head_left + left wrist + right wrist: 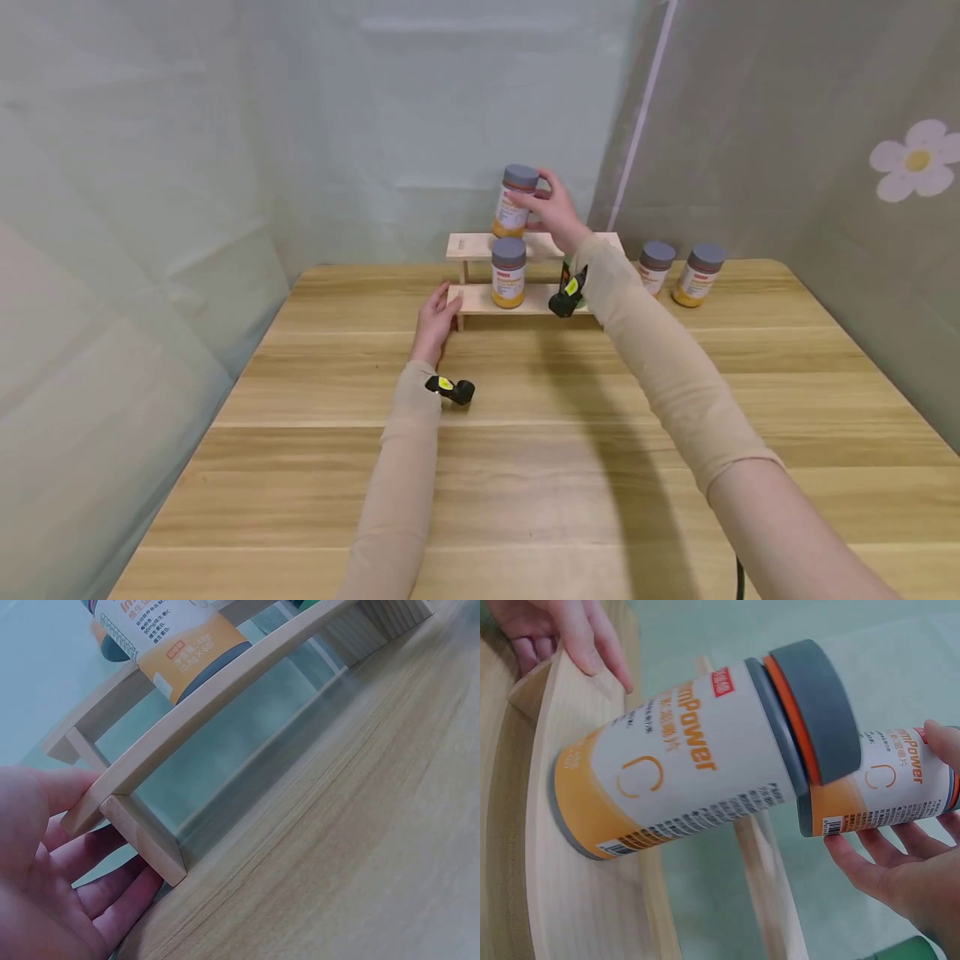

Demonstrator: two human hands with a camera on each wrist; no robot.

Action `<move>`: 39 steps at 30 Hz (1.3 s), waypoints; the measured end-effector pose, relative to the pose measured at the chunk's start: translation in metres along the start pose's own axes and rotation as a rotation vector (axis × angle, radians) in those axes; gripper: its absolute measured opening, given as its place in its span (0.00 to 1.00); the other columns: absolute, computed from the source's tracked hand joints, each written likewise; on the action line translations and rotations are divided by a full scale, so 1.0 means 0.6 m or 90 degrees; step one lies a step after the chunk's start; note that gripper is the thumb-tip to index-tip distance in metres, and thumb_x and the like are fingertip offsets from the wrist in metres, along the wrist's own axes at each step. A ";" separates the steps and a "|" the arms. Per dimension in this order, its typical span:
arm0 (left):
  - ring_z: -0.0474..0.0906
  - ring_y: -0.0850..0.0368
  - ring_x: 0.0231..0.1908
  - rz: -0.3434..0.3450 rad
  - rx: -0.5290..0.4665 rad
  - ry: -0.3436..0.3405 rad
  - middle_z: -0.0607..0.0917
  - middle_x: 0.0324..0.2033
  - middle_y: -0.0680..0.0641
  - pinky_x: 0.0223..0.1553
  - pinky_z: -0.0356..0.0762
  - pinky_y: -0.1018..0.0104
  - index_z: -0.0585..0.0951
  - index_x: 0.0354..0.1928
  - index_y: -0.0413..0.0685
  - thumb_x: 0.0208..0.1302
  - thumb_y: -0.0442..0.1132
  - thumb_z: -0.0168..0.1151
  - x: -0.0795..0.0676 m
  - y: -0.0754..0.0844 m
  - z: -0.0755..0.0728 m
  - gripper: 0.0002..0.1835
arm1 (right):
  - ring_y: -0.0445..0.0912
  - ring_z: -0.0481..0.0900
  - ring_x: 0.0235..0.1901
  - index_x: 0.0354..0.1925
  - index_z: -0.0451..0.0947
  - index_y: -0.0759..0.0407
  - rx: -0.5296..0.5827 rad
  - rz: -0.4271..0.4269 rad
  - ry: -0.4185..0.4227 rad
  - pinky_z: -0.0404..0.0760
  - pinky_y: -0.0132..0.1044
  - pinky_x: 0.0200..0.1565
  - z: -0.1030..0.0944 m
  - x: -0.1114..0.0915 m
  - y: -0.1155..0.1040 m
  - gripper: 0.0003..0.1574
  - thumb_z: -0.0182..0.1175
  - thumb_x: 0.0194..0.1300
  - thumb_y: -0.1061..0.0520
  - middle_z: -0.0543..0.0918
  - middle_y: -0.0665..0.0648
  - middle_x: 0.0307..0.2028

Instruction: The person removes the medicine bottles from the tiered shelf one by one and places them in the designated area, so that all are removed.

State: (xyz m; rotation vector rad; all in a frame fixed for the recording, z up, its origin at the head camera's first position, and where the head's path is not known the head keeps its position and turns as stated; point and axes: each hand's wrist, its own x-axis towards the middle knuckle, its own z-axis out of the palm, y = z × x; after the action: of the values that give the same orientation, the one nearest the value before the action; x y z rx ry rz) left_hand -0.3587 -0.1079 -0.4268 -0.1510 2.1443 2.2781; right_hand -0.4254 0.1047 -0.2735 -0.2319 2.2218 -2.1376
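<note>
A grey-lidded jar [507, 218] is leaning at the upper tier of a wooden rack [538, 298], the right hand [553, 208] clamping fingers and thumb round it; whether its base is touching wood is hard to tell. A second jar [508, 277] is already standing on the lower tier, whose end the left hand [433, 323] is gripping. A third jar [657, 267] and a fourth jar [697, 277] are standing on the table [510, 467], off the rack. Pale sheeting [420, 108] is hanging behind.
</note>
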 end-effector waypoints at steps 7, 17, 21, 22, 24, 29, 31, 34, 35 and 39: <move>0.67 0.46 0.68 -0.011 -0.001 -0.003 0.65 0.71 0.38 0.69 0.66 0.55 0.59 0.74 0.47 0.71 0.40 0.55 -0.002 0.010 -0.004 0.32 | 0.52 0.69 0.65 0.71 0.57 0.41 -0.012 -0.001 -0.011 0.73 0.54 0.62 -0.016 -0.002 -0.016 0.41 0.63 0.64 0.52 0.68 0.59 0.68; 0.66 0.48 0.69 -0.012 0.002 0.002 0.64 0.71 0.40 0.68 0.67 0.56 0.60 0.73 0.49 0.70 0.41 0.56 0.007 0.004 -0.009 0.32 | 0.53 0.69 0.65 0.71 0.58 0.39 -0.031 -0.005 -0.018 0.72 0.54 0.63 -0.028 -0.008 -0.027 0.41 0.63 0.65 0.53 0.69 0.60 0.67; 0.67 0.48 0.68 -0.013 -0.001 0.001 0.64 0.71 0.40 0.68 0.67 0.56 0.60 0.73 0.49 0.70 0.41 0.56 0.009 0.004 -0.012 0.32 | 0.52 0.69 0.66 0.71 0.56 0.38 -0.046 -0.007 -0.024 0.71 0.54 0.64 -0.032 -0.009 -0.030 0.42 0.63 0.64 0.52 0.69 0.59 0.68; 0.67 0.48 0.68 -0.013 -0.003 0.001 0.64 0.71 0.40 0.68 0.67 0.55 0.60 0.74 0.49 0.70 0.40 0.56 0.010 0.004 -0.013 0.32 | 0.52 0.68 0.66 0.71 0.56 0.38 -0.048 -0.008 -0.025 0.71 0.54 0.64 -0.034 -0.009 -0.031 0.42 0.63 0.64 0.51 0.69 0.59 0.68; 0.66 0.49 0.69 -0.013 0.000 0.002 0.64 0.72 0.41 0.68 0.67 0.56 0.60 0.74 0.49 0.70 0.41 0.56 0.011 0.003 -0.015 0.32 | 0.52 0.68 0.66 0.71 0.56 0.38 -0.048 -0.014 -0.023 0.70 0.54 0.64 -0.038 -0.008 -0.033 0.43 0.63 0.64 0.52 0.69 0.59 0.67; 0.67 0.48 0.68 -0.016 0.009 0.004 0.65 0.71 0.41 0.68 0.67 0.56 0.59 0.74 0.50 0.71 0.41 0.55 0.014 0.004 -0.018 0.32 | 0.52 0.69 0.65 0.70 0.58 0.39 -0.041 -0.025 -0.016 0.70 0.55 0.64 -0.047 -0.008 -0.033 0.41 0.64 0.64 0.53 0.71 0.60 0.66; 0.67 0.48 0.68 -0.016 0.008 0.005 0.64 0.71 0.40 0.68 0.67 0.55 0.59 0.74 0.49 0.71 0.41 0.55 0.014 0.004 -0.020 0.32 | 0.52 0.69 0.65 0.69 0.60 0.40 -0.043 -0.029 -0.016 0.71 0.55 0.64 -0.051 -0.008 -0.032 0.40 0.64 0.64 0.54 0.71 0.60 0.65; 0.66 0.48 0.69 -0.013 0.011 0.004 0.63 0.72 0.41 0.69 0.66 0.56 0.59 0.74 0.48 0.71 0.41 0.55 0.014 0.005 -0.022 0.32 | 0.53 0.70 0.65 0.68 0.60 0.40 -0.043 -0.028 -0.010 0.71 0.55 0.64 -0.057 -0.009 -0.028 0.39 0.64 0.63 0.53 0.72 0.59 0.65; 0.66 0.48 0.69 -0.013 0.013 0.005 0.63 0.72 0.41 0.69 0.66 0.56 0.59 0.74 0.48 0.71 0.41 0.54 0.014 0.005 -0.023 0.32 | 0.53 0.70 0.65 0.69 0.60 0.40 -0.043 -0.028 -0.007 0.71 0.55 0.63 -0.059 -0.009 -0.027 0.39 0.64 0.64 0.54 0.71 0.60 0.65; 0.66 0.48 0.69 -0.018 0.015 0.007 0.63 0.72 0.41 0.69 0.66 0.56 0.59 0.74 0.49 0.71 0.41 0.55 0.014 0.005 -0.027 0.32 | 0.53 0.69 0.66 0.70 0.59 0.39 -0.037 -0.016 0.002 0.70 0.55 0.64 -0.067 -0.010 -0.024 0.40 0.63 0.64 0.53 0.70 0.60 0.67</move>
State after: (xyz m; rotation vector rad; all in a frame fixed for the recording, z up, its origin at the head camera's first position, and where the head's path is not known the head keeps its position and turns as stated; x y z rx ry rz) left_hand -0.3660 -0.1247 -0.4254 -0.1926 2.1597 2.2418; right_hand -0.4242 0.1448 -0.2578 -0.2610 2.2966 -2.0887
